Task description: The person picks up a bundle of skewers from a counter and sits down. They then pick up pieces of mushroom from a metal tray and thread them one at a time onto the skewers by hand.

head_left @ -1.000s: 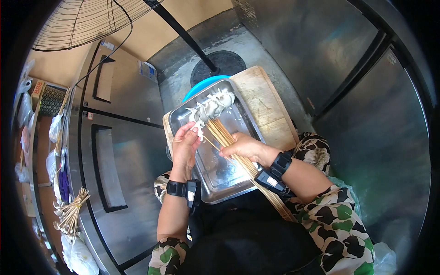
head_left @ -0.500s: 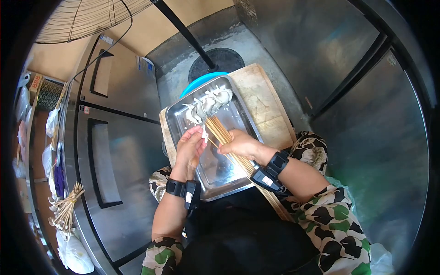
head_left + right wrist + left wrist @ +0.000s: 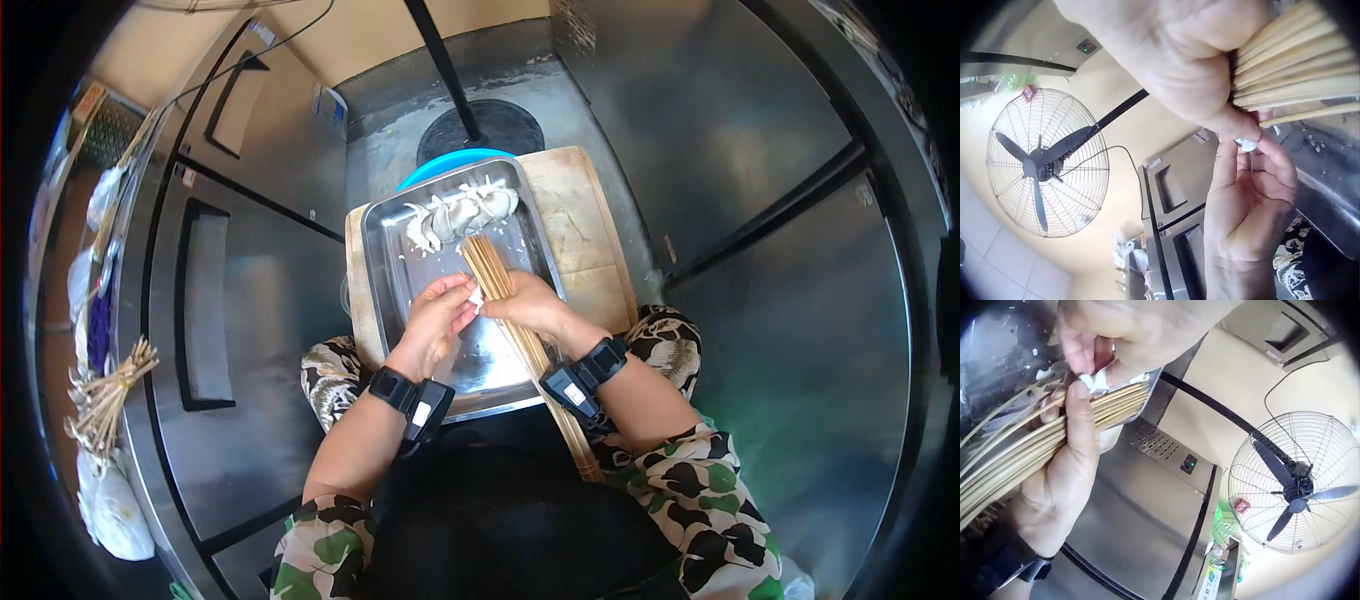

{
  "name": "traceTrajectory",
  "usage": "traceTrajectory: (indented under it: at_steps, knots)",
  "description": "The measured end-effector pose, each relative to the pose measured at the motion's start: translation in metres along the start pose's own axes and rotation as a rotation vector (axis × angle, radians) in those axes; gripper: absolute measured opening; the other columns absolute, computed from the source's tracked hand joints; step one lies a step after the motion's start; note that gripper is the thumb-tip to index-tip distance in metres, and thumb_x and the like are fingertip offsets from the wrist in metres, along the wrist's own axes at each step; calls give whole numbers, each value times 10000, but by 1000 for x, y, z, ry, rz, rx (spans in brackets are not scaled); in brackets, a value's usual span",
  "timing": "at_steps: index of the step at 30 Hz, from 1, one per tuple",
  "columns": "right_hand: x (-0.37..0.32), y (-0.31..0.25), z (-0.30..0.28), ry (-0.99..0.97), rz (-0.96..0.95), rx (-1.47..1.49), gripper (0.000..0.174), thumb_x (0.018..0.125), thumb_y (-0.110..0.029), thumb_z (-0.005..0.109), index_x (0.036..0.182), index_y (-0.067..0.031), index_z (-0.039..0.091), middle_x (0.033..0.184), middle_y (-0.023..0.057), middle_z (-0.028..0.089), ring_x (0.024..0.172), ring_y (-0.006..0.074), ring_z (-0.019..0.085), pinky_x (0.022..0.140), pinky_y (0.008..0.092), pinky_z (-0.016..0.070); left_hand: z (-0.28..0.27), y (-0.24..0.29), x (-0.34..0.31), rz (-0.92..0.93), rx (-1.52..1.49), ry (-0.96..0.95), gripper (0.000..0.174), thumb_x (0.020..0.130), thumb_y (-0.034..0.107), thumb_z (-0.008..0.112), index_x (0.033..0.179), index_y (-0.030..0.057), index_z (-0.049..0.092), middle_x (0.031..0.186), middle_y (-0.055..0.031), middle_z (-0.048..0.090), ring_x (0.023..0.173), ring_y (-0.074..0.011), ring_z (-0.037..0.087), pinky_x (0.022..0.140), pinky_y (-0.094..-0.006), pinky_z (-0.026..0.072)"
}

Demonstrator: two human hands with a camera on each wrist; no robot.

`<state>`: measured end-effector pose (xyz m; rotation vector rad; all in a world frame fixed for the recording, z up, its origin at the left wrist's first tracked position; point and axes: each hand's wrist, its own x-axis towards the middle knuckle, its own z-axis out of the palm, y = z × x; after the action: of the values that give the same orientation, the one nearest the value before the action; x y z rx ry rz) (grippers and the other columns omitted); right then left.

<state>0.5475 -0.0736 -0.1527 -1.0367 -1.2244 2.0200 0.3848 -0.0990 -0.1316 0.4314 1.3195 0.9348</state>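
Note:
My left hand (image 3: pixel 437 318) pinches a small white, soft piece (image 3: pixel 476 296) between thumb and fingers. Close against it, my right hand (image 3: pixel 535 305) grips a thick bundle of thin wooden skewers (image 3: pixel 487 265), its thumb tip right at the white piece. A single skewer (image 3: pixel 1310 115) stands apart from the bundle in the right wrist view, running to the pinched piece. Below both hands lies a metal tray (image 3: pixel 485 372). Several whitish, limp pieces on skewers (image 3: pixel 462 218) lie in a row at its far end; what food they are is unclear.
Beneath the tray is a wooden board (image 3: pixel 585 215), with a blue basin (image 3: pixel 450 165) behind. A fan's round black base (image 3: pixel 520 130) and pole stand farther back. Steel fridge doors (image 3: pixel 270 300) flank both sides. A tied bunch of sticks (image 3: pixel 110 395) hangs at left.
My left hand has moved right with the white piece, up against the right hand's thumb. The right hand keeps hold of the skewers. The head view has shifted slightly.

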Motion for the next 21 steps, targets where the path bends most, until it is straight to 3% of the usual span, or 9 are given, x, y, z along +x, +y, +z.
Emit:
traceTrajectory:
  at_steps: [2, 10, 16, 21]
  knots:
    - [0, 3, -4, -9, -34, -21, 162, 701, -50, 647, 846, 16, 618, 716, 64, 606, 632, 130, 570, 569, 268, 454, -4, -8, 8, 1, 29, 23, 188, 803, 142, 660, 957, 117, 555, 835, 7, 575, 724, -84, 541, 670, -212, 472]
    - [-5, -16, -5, -55, 189, 234, 149, 734, -29, 640, 870, 6, 593, 725, 67, 615, 602, 116, 580, 546, 227, 481, -6, -23, 19, -2, 144, 37, 179, 829, 162, 618, 978, 108, 535, 886, 5, 578, 777, -87, 549, 685, -211, 461]
    - [1, -3, -6, -22, 209, 207, 120, 706, -35, 641, 811, -2, 595, 684, 67, 599, 584, 134, 567, 528, 253, 467, -6, -21, 15, 173, 281, 162, 218, 816, 139, 632, 1004, 86, 535, 853, 18, 550, 765, -80, 513, 644, -189, 414]
    - [-2, -8, -4, -14, 233, 166, 140, 692, -59, 650, 811, -14, 593, 676, 59, 589, 577, 138, 562, 524, 263, 459, -12, -23, 20, 385, 274, 96, 204, 799, 80, 639, 979, 60, 545, 806, 14, 538, 693, -73, 498, 612, -183, 411]
